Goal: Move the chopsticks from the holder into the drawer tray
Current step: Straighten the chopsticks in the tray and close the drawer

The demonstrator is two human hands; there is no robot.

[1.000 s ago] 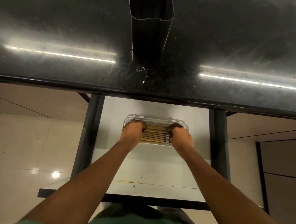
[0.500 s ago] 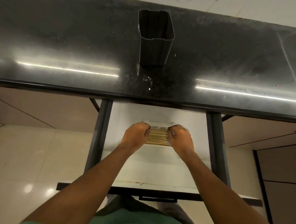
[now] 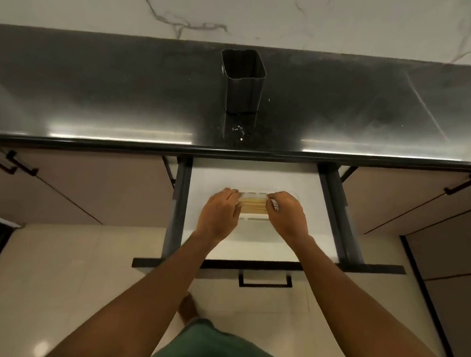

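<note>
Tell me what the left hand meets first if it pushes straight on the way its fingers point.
The chopsticks: the left hand points forward and right into the tray, its fingers at their left ends. Past them, probably the right hand.

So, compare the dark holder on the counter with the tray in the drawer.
The holder is dark; the tray is white. The holder stands tall and upright on the countertop; the tray lies low and flat in the open drawer. No chopsticks show in the holder; the tray has the chopsticks lying in it, with the left hand and right hand at its ends. Both are open-topped.
</note>
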